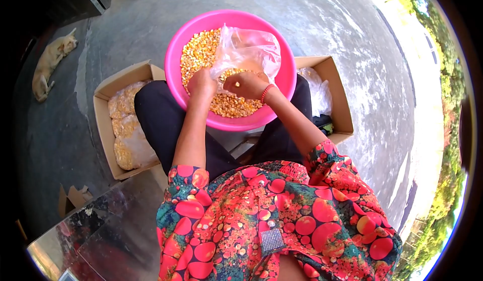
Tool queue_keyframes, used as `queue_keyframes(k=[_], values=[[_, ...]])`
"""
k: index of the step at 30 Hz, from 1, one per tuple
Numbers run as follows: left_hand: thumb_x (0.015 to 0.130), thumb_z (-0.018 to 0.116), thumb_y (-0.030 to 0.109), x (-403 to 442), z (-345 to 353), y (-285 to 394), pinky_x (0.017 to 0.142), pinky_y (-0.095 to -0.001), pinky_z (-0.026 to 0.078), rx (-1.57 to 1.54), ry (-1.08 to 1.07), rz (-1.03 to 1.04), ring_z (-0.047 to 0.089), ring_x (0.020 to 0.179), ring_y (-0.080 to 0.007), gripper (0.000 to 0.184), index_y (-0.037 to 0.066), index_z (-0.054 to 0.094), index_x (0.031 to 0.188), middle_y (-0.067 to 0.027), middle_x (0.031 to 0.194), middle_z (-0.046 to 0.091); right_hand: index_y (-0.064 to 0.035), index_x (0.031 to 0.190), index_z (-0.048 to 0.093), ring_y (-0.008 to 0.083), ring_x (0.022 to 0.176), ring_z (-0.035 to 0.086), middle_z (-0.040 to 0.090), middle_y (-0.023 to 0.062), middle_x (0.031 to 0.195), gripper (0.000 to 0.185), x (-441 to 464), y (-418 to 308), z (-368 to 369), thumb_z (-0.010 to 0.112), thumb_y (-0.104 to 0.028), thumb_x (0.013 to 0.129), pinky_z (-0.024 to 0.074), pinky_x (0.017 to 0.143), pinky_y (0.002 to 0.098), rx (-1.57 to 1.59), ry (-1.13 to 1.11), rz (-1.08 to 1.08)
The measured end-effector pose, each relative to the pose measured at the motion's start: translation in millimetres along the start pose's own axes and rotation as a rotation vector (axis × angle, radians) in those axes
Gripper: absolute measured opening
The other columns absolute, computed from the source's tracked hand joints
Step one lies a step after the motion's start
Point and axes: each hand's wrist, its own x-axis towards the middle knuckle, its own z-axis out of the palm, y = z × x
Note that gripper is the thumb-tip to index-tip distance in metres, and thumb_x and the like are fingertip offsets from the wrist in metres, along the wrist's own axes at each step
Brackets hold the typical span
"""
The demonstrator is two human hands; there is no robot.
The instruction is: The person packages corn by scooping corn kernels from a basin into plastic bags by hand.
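Slanting lengthwise up-right, apparently: clear bag [257, 45], left fingers [208, 76] pinching it; right fingers [247, 81] curled around corn kernels [237, 84].

A seated person's [282, 195] left hand [202, 84] grips a clear plastic bag [269, 47] over a pink basin [288, 74] of yellow corn kernels [198, 49]; the right hand [249, 85] curls at the bag. Cardboard boxes [341, 100] flank the legs [161, 120]; a tan dog [47, 68] lies on the grey floor [136, 29].
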Motion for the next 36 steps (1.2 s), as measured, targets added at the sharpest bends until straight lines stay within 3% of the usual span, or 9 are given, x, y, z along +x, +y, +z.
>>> queue_keyframes(k=[2, 7, 15, 17, 22, 26, 28, 34, 36], values=[[0.07, 0.057, 0.01, -1, 0, 0, 0.075, -0.0411, 0.047, 0.02, 0.06, 0.078, 0.059, 0.086, -0.0326, 0.026, 0.006, 0.059, 0.096, -0.0169, 0.09, 0.062, -0.0091, 0.088, 0.063, 0.0264, 0.073, 0.061, 0.063, 0.0094, 0.077, 0.016, -11, -6, 5, 0.054, -0.016, 0.077, 0.0462, 0.071, 0.0362, -0.139, -0.334, 0.054], [0.071, 0.055, 0.007, -5, -4, 3, 0.077, -0.0404, 0.046, 0.016, 0.065, 0.085, 0.058, 0.089, -0.0321, 0.032, 0.007, 0.055, 0.102, -0.0171, 0.093, 0.061, -0.0078, 0.095, 0.059, 0.0336, 0.08, 0.059, 0.06, 0.0206, 0.081, 0.027, -31, -7, 42, 0.053, -0.025, 0.075, 0.045, 0.074, 0.0407, -0.342, -0.172, 0.067], [0.061, 0.065, 0.006, -3, -1, -1, 0.081, -0.0373, 0.045, -0.005, -0.04, 0.047, 0.056, 0.095, -0.0312, 0.05, 0.005, 0.053, 0.11, -0.0191, 0.098, 0.059, -0.004, 0.084, 0.061, 0.0266, 0.07, 0.06, 0.062, 0.0148, 0.076, 0.02, -1, 21, 59, 0.057, -0.02, 0.074, 0.0482, 0.065, 0.0351, -0.188, -0.221, 0.016], [0.072, 0.054, 0.005, -7, -2, 1, 0.077, -0.0405, 0.046, 0.041, 0.004, 0.078, 0.058, 0.092, -0.0311, 0.032, 0.008, 0.056, 0.103, -0.0161, 0.096, 0.06, -0.0047, 0.084, 0.06, 0.0143, 0.064, 0.058, 0.061, 0.0047, 0.072, 0.013, -8, 20, 46, 0.059, -0.016, 0.078, 0.0489, 0.057, 0.0275, 0.56, -0.393, 0.361], [0.062, 0.063, 0.006, -5, 0, -1, 0.079, -0.039, 0.045, -0.023, -0.017, 0.092, 0.057, 0.091, -0.0327, 0.043, 0.005, 0.056, 0.104, -0.0184, 0.093, 0.06, -0.0033, 0.094, 0.057, 0.0053, 0.064, 0.056, 0.059, -0.0012, 0.079, 0.016, -10, 16, 4, 0.055, -0.016, 0.085, 0.0489, 0.055, 0.0198, 0.912, -0.302, 0.302], [0.062, 0.063, 0.007, -5, 0, -1, 0.076, -0.0399, 0.045, -0.026, 0.004, 0.116, 0.058, 0.088, -0.033, 0.039, 0.005, 0.057, 0.1, -0.0194, 0.09, 0.06, -0.004, 0.093, 0.058, 0.0108, 0.071, 0.06, 0.059, 0.0028, 0.079, 0.018, -6, 29, -14, 0.06, -0.016, 0.08, 0.0511, 0.057, 0.0245, 0.742, -0.056, 0.361], [0.062, 0.064, 0.008, -5, -1, -1, 0.076, -0.0399, 0.045, -0.035, 0.001, 0.105, 0.058, 0.087, -0.0329, 0.038, 0.005, 0.058, 0.1, -0.0195, 0.089, 0.06, -0.0066, 0.095, 0.06, 0.0123, 0.073, 0.061, 0.062, 0.0064, 0.085, 0.022, -10, 41, -13, 0.061, -0.018, 0.076, 0.0506, 0.056, 0.0256, -0.437, 0.265, -0.051], [0.068, 0.061, 0.017, -4, 0, 0, 0.073, -0.0409, 0.046, -0.079, -0.017, 0.09, 0.059, 0.085, -0.0327, 0.033, 0.007, 0.059, 0.099, -0.0181, 0.088, 0.061, -0.0071, 0.083, 0.062, 0.0225, 0.06, 0.062, 0.062, 0.0133, 0.07, 0.019, -25, -16, -14, 0.048, -0.021, 0.08, 0.0482, 0.052, 0.0311, -0.254, -0.431, 0.243], [0.071, 0.06, 0.022, -5, -2, 4, 0.073, -0.042, 0.046, -0.077, -0.031, 0.083, 0.059, 0.085, -0.0328, 0.031, 0.008, 0.059, 0.099, -0.0168, 0.089, 0.061, -0.0063, 0.084, 0.065, 0.0319, 0.071, 0.061, 0.062, 0.0178, 0.076, 0.022, -31, 1, 17, 0.049, -0.018, 0.074, 0.0477, 0.068, 0.0394, -0.503, -0.159, 0.108]])
